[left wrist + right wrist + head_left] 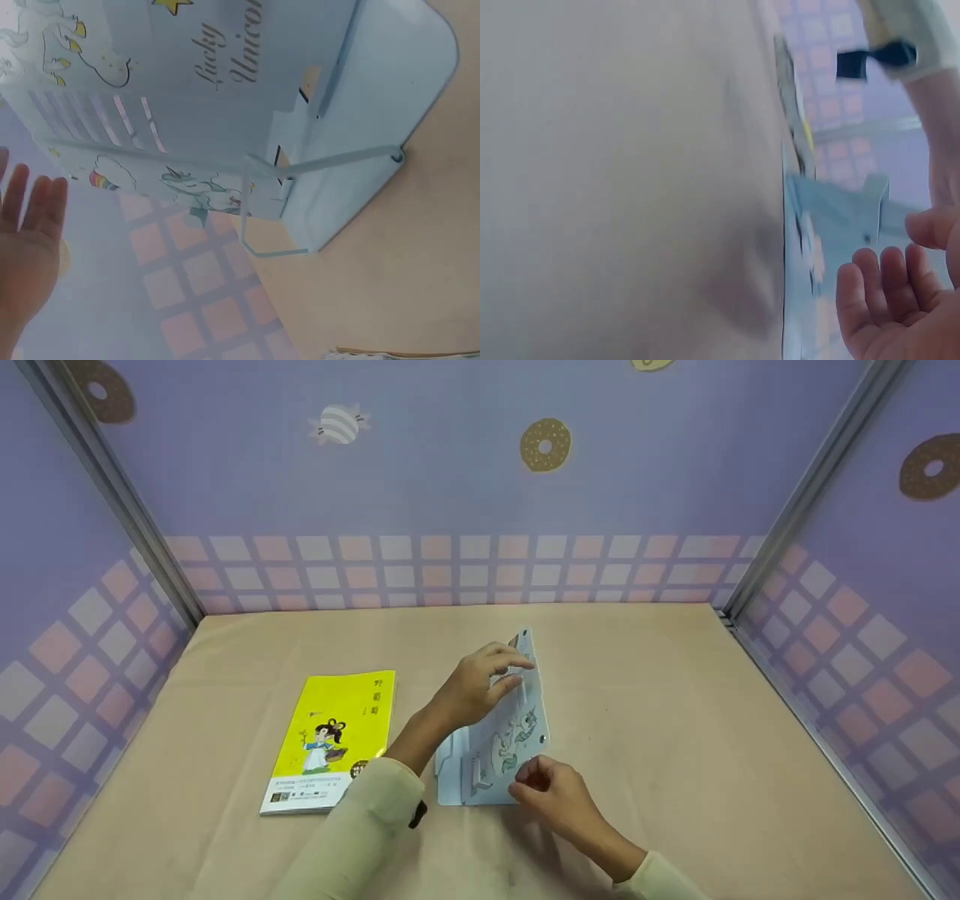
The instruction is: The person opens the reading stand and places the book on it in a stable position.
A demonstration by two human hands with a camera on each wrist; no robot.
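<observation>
A light blue book stand (510, 739) with unicorn pictures stands on the table, its panel raised from a flat base. In the left wrist view the stand (240, 116) shows the words "Lucky Unicorn", slots and a bent wire piece. My left hand (480, 682) is at the panel's upper part, fingers extended; in its wrist view the hand (30, 247) grips nothing. Beside the panel's lower near corner is my right hand (555, 795). In the right wrist view that hand (900, 307) has loosely bent fingers with nothing between them; whether it touches the stand I cannot tell.
A yellow book (341, 735) with a cartoon figure on its cover lies left of the stand, close to my left forearm. A peach cloth covers the table (660, 720). Purple patterned walls (450, 495) enclose the back and sides.
</observation>
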